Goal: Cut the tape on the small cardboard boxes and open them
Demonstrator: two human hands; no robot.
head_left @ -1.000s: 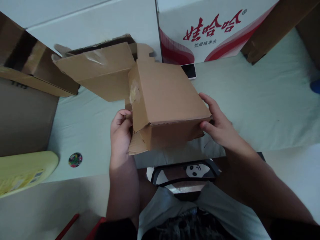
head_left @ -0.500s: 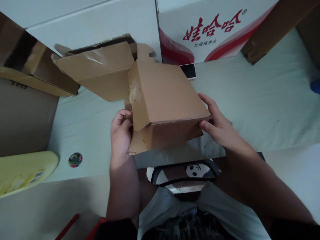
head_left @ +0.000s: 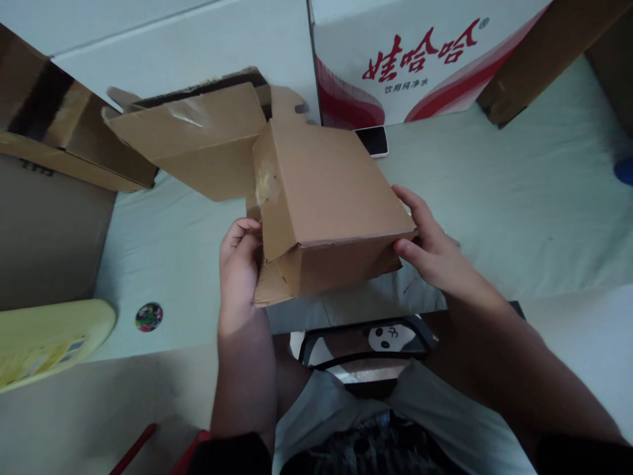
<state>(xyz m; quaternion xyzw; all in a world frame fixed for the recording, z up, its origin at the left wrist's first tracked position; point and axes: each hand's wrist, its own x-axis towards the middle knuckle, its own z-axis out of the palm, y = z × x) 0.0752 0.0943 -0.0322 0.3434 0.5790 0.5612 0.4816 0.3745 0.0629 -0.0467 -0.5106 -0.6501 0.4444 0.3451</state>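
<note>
Between my two hands is a brown cardboard box point(head_left: 341, 185), tilted, its lid flap point(head_left: 192, 125) spread out to the left. My left hand point(head_left: 241, 260) is closed on the box's near left edge, thumb and curled fingers pinching the cardboard. At the near right corner, my right hand point(head_left: 430, 244) grips the box with the thumb on the near side and a finger along the right edge. A torn, whitish patch marks the left side panel. The box's underside and its inside are hidden from me.
Behind the box stand a white carton with red lettering point(head_left: 420, 66) and a phone point(head_left: 373, 141). A yellow bottle point(head_left: 54, 336) and a round colourful disc point(head_left: 149, 316) lie at left on the pale green cloth point(head_left: 494, 198). Brown cartons point(head_left: 99, 132) stand far left. A panda-print item point(head_left: 390, 338) is below.
</note>
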